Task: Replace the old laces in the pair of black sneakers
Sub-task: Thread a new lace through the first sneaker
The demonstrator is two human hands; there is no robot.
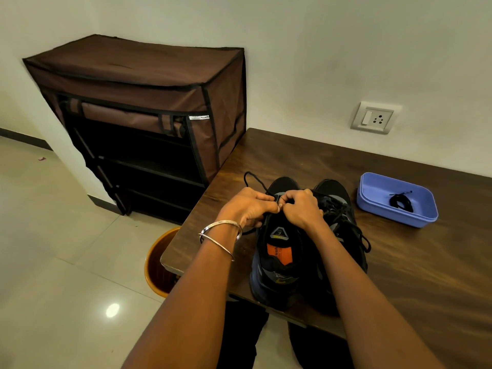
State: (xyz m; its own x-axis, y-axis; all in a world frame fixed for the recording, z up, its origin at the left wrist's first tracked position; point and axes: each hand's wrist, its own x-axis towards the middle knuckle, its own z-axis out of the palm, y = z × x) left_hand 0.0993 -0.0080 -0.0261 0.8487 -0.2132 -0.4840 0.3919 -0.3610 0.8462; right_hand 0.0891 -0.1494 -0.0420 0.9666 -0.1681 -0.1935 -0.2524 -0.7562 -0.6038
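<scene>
Two black sneakers stand side by side on the wooden table, toes pointing away from me. The left sneaker shows an orange insole. Over its eyelets my left hand and my right hand meet, both pinching its black lace, which loops out past the toe toward the left. The right sneaker is partly hidden by my right forearm, and its lace hangs loose down its right side. A coiled black lace lies in a blue tray to the right.
A brown fabric shoe rack stands against the wall left of the table. An orange bin sits on the tiled floor under the table's left corner. A wall socket is behind the table.
</scene>
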